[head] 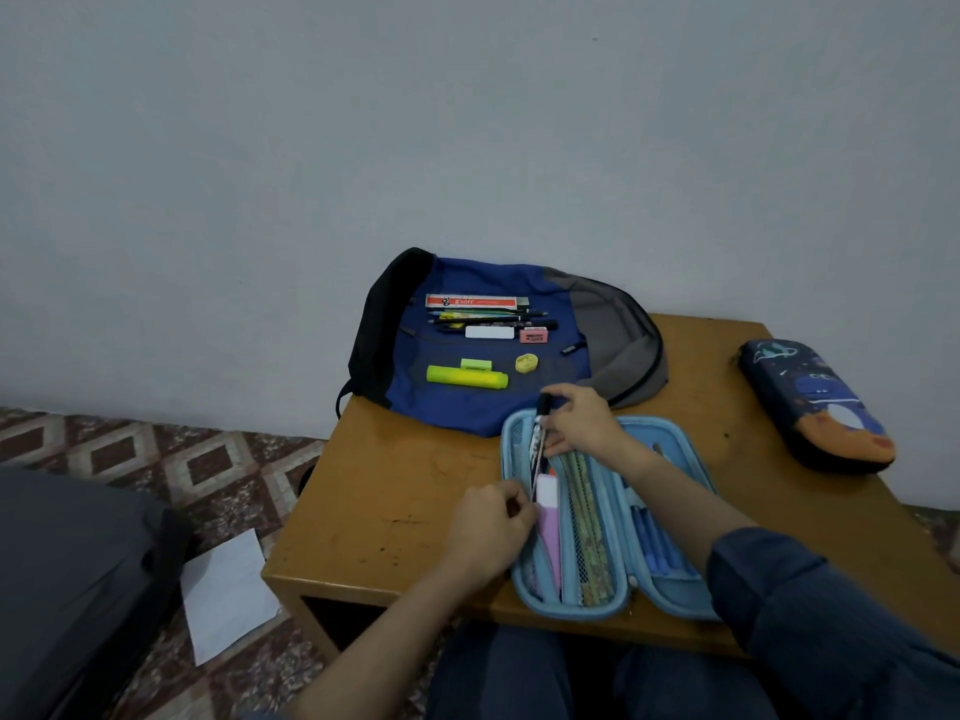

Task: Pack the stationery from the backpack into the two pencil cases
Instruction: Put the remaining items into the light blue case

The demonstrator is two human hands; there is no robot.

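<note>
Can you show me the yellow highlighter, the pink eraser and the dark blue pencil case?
yellow highlighter (466, 377): head view, middle of its barrel.
pink eraser (533, 335): head view, its top face.
dark blue pencil case (815, 402): head view, middle of its closed lid.

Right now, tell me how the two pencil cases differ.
The plain light blue pencil case lies open, stationery showing; the printed dark pencil case is closed. The left hand holds the light blue one while the right hand pinches a pen in it; the dark one lies untouched. Both rest on the table.
</note>
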